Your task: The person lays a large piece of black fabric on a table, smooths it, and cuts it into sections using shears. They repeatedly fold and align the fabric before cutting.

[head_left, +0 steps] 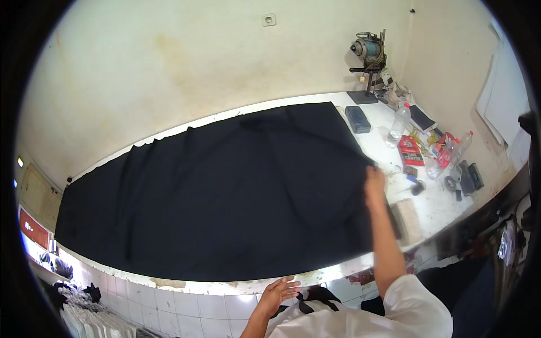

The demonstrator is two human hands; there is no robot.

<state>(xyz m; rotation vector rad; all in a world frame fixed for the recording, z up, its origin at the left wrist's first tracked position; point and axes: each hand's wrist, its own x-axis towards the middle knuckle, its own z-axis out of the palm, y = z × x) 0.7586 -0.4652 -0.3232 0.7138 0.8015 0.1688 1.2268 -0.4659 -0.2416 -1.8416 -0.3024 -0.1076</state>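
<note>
A large sheet of black cloth (pixel 242 197) covers most of the long white table (pixel 431 205). Soft folds run across its left part and a curved ripple lies near its right end. My right hand (pixel 374 185) is at the cloth's right edge, its fingers closed on that edge; the fingertips are partly hidden. Just off the table's near edge, my left hand (pixel 277 294) holds nothing, palm turned up and fingers apart, close to the cloth's front border.
A cloth-cutting machine (pixel 368 53) stands at the back right. Near it are a dark box (pixel 358 119), plastic bottles (pixel 399 127), a red packet (pixel 411 150) and a tape roll (pixel 449 183). A beige block (pixel 407 221) lies beside my right forearm. Folded fabric (pixel 93 321) is stacked lower left.
</note>
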